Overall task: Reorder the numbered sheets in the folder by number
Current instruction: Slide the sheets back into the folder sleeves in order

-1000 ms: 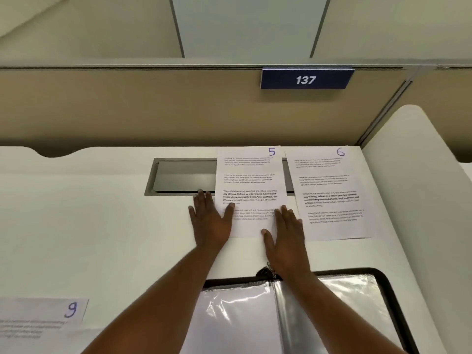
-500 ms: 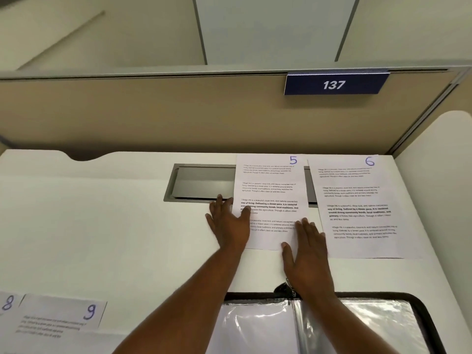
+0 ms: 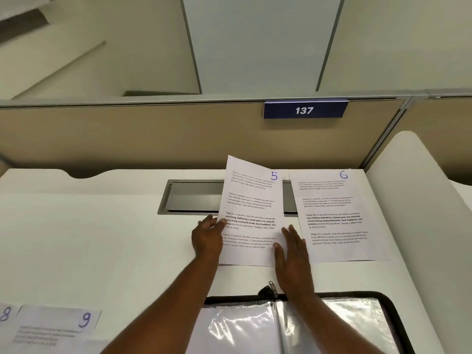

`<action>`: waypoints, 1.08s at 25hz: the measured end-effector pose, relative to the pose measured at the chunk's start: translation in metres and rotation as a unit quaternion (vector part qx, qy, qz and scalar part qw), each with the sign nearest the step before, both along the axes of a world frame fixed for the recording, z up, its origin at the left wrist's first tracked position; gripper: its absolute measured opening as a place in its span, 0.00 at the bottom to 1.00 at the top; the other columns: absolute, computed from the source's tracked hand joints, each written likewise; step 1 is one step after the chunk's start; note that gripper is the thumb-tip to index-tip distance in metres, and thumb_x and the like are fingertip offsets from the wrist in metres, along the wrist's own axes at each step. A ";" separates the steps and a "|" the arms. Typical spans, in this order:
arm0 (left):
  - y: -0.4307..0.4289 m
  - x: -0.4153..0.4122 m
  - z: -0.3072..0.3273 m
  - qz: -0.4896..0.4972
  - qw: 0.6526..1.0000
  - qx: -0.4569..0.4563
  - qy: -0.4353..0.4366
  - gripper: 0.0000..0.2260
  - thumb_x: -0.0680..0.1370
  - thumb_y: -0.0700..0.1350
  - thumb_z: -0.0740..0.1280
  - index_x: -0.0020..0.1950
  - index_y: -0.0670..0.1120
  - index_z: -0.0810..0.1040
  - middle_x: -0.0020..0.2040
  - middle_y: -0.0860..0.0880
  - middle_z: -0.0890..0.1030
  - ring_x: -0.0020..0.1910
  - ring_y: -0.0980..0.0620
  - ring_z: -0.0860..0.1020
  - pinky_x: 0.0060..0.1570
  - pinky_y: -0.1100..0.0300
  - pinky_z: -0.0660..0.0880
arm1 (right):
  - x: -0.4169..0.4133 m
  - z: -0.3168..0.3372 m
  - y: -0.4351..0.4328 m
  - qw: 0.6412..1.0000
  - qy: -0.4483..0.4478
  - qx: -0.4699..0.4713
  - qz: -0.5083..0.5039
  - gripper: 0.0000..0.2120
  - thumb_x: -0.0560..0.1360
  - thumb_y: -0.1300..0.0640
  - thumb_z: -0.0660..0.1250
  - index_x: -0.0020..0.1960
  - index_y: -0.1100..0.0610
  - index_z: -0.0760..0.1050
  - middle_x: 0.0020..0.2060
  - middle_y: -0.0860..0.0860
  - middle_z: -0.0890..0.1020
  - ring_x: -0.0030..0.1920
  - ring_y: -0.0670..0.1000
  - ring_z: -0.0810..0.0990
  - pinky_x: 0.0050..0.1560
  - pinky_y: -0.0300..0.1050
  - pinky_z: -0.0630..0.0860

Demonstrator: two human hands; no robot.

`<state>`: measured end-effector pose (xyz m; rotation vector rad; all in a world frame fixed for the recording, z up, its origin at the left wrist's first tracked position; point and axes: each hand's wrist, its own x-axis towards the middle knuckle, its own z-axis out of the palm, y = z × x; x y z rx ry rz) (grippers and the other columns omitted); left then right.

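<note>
Sheet 5 (image 3: 251,208), a printed page with its number handwritten at the top right corner, sits at the back of the desk (image 3: 102,238), partly over a metal recess (image 3: 194,196). Its far end and left side are raised off the surface and its near right part is low to the desk. The left hand (image 3: 207,238) pinches the left edge of the page: the thumb lies on the printed face and the other fingers (image 3: 204,222) curl toward the edge, their tips hidden behind the paper. The right hand (image 3: 293,261) lies flat, with straight fingers held close together over the near right corner. Whether it presses the paper or the desk just beside it cannot be told. Sheet 6 (image 3: 332,215) lies flat just to the right, apart from sheet 5. Sheet 9 (image 3: 58,325) and the corner of sheet 8 (image 3: 5,315) lie well apart at the near left. The open folder (image 3: 352,295) is nearest the person, its clear sleeves (image 3: 240,328) glossy and wrinkled. The page is judged very light, thin and limp, so it bows when held by one edge and creases easily under a hard pinch. A light hold at mid-edge, with the second hand supporting the opposite side, should keep it flat. The sleeve film looks slippery and its mouth soft, so the leading corner is likely to catch on entry.
</note>
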<state>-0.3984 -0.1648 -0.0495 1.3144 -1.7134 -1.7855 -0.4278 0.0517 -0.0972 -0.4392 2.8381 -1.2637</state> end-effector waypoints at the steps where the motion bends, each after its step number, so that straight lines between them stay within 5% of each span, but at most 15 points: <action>1: 0.001 0.006 0.006 0.005 1.000 0.016 0.011 0.09 0.72 0.44 0.78 0.35 0.56 0.85 0.61 0.51 0.82 0.63 0.45 0.79 0.67 0.45 0.75 | -0.001 0.008 0.000 1.000 -0.010 -0.023 -0.008 0.25 0.84 0.44 0.55 0.77 0.54 0.69 0.78 0.50 0.67 0.79 0.48 0.62 0.81 0.51 0.55; 6: 0.011 0.043 0.043 -0.005 0.995 0.086 0.041 0.12 0.73 0.43 0.78 0.56 0.46 0.85 0.56 0.47 0.86 0.50 0.44 0.85 0.56 0.48 0.82 | -0.001 0.048 -0.006 0.982 -0.069 -0.156 -0.079 0.15 0.84 0.56 0.63 0.69 0.55 0.77 0.72 0.53 0.76 0.74 0.52 0.71 0.73 0.42 0.64; 14: 0.040 0.108 0.113 -0.022 0.987 0.109 0.113 0.09 0.75 0.38 0.74 0.56 0.42 0.85 0.50 0.44 0.87 0.49 0.44 0.85 0.54 0.49 0.81 | 0.022 0.090 0.007 0.918 -0.250 -0.303 -0.049 0.12 0.81 0.67 0.65 0.57 0.55 0.83 0.54 0.51 0.84 0.58 0.51 0.81 0.61 0.42 0.75; 21: 0.058 0.179 0.120 0.013 0.997 0.050 0.059 0.08 0.73 0.43 0.78 0.50 0.42 0.86 0.47 0.43 0.87 0.49 0.38 0.85 0.56 0.40 0.81 | 0.079 0.107 0.036 0.937 -0.192 -0.287 -0.058 0.08 0.77 0.64 0.72 0.53 0.54 0.86 0.46 0.45 0.87 0.49 0.42 0.84 0.55 0.39 0.78; 23: 0.073 0.201 0.116 0.012 0.999 -0.009 0.031 0.02 0.75 0.44 0.76 0.45 0.46 0.86 0.44 0.45 0.87 0.48 0.41 0.85 0.55 0.43 0.81 | 0.104 0.104 0.052 0.952 -0.161 -0.256 -0.050 0.08 0.78 0.62 0.72 0.54 0.54 0.86 0.47 0.45 0.87 0.47 0.40 0.83 0.50 0.32 0.76; 27: 0.111 0.245 0.101 -0.019 0.992 -0.118 -0.046 0.07 0.76 0.46 0.75 0.38 0.54 0.83 0.41 0.54 0.85 0.44 0.48 0.84 0.45 0.56 0.78 | 0.154 0.097 0.092 0.972 -0.094 -0.210 -0.044 0.09 0.77 0.65 0.71 0.53 0.54 0.85 0.47 0.41 0.84 0.49 0.35 0.81 0.48 0.24 0.72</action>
